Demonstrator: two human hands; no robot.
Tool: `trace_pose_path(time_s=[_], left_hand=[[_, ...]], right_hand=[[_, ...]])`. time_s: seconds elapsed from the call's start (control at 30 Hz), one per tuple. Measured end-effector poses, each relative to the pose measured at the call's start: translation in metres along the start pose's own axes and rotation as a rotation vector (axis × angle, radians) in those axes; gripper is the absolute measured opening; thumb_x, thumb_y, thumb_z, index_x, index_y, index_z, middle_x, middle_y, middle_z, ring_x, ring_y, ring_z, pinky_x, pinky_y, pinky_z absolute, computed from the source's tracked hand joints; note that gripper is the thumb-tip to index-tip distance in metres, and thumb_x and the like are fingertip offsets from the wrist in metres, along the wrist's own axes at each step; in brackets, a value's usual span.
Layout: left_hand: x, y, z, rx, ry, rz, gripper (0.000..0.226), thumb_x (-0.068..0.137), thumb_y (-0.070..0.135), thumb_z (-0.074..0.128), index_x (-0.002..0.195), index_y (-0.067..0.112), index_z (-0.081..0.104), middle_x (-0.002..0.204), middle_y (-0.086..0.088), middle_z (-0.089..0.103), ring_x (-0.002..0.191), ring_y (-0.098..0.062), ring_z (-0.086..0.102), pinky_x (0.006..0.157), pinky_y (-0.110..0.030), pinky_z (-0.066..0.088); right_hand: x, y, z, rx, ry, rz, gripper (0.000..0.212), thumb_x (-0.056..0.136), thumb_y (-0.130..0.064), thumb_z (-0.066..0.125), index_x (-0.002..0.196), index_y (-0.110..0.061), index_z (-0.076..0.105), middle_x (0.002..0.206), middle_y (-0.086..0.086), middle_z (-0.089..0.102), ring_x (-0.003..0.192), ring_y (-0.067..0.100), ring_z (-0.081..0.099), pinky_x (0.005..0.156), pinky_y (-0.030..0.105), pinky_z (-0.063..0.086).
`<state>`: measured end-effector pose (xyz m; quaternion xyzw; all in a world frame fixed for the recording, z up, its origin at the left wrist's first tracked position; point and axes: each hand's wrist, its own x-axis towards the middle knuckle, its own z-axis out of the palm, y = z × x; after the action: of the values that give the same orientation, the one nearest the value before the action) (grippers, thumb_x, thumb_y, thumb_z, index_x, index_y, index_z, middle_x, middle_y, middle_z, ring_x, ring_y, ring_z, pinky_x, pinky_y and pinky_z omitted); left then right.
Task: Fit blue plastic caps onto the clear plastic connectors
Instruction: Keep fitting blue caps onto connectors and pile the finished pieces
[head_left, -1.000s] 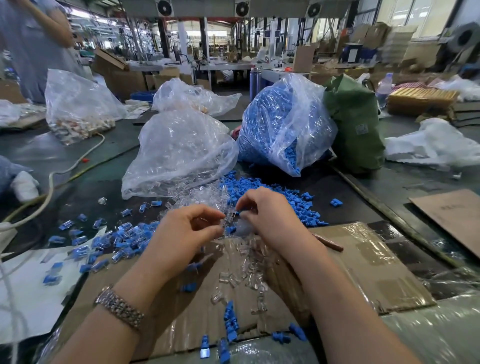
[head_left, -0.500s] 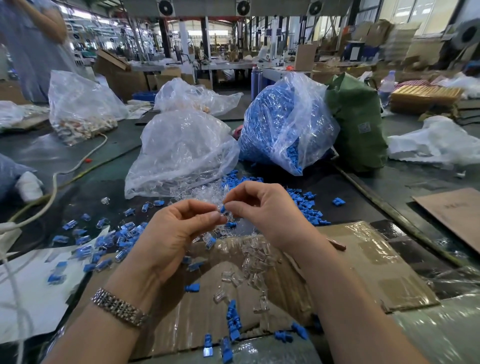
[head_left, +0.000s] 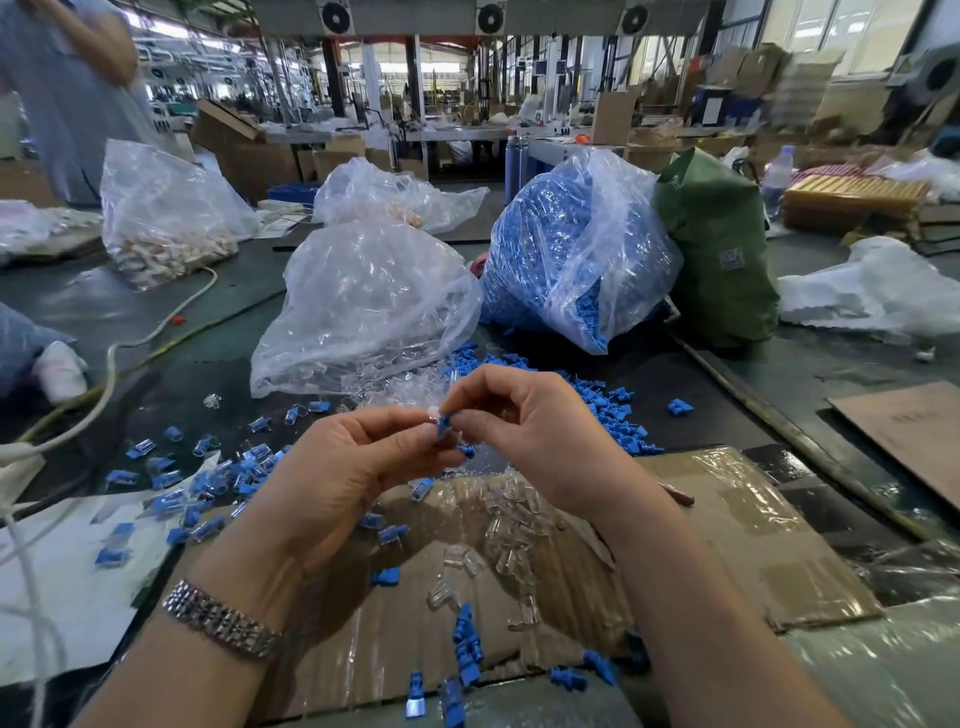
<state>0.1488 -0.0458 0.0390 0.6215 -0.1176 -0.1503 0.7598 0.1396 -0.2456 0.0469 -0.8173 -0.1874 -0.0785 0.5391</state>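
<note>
Above cardboard sheet (head_left: 727, 530), both hands meet mid-air. Left hand (head_left: 343, 467) fingers pinched on clear connector (head_left: 430, 414), barely visible. Right hand (head_left: 524, 426) fingertips clamped on blue cap (head_left: 443, 425), touching connector. Step likely: seating cap. Next: push straight until snug, drop onto finished pile (head_left: 208, 483) at left, pick fresh connector (head_left: 511, 519) from cardboard.

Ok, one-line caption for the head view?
Both hands, left hand and right hand, pinch a blue cap between them over cardboard.
</note>
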Motion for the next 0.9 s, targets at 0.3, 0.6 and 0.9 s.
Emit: trace_pose_path(time_s=[0.3, 0.6, 0.9], left_hand=[[-0.001, -0.002, 0.003, 0.119, 0.093, 0.126, 0.034, 0.061, 0.028, 0.086, 0.091, 0.013, 0.079, 0.099, -0.016, 0.078, 0.098, -0.029, 0.076, 0.085, -0.028, 0.06], [-0.002, -0.008, 0.008, 0.08, 0.144, 0.115, 0.023, 0.069, 0.016, 0.081, 0.092, 0.012, 0.08, 0.098, -0.016, 0.078, 0.096, -0.029, 0.076, 0.089, -0.037, 0.055], [0.005, -0.009, -0.004, 0.086, 0.086, 0.105, 0.022, 0.073, 0.018, 0.08, 0.095, 0.015, 0.078, 0.102, -0.018, 0.076, 0.101, -0.032, 0.074, 0.089, -0.03, 0.06]], right_hand=[[-0.002, -0.001, 0.007, -0.158, 0.039, -0.052, 0.005, 0.097, -0.015, 0.067, 0.096, -0.02, 0.068, 0.08, -0.009, 0.066, 0.072, 0.005, 0.06, 0.073, 0.027, 0.053], [-0.004, -0.004, 0.008, -0.192, 0.055, -0.102, 0.006, 0.095, -0.013, 0.069, 0.093, -0.018, 0.068, 0.077, -0.008, 0.063, 0.069, 0.005, 0.056, 0.068, 0.027, 0.052], [-0.012, 0.002, -0.026, -0.823, 0.027, 0.524, 0.061, 0.089, -0.057, 0.067, 0.131, -0.017, 0.048, 0.132, 0.005, 0.049, 0.127, 0.027, 0.043, 0.104, 0.046, 0.041]])
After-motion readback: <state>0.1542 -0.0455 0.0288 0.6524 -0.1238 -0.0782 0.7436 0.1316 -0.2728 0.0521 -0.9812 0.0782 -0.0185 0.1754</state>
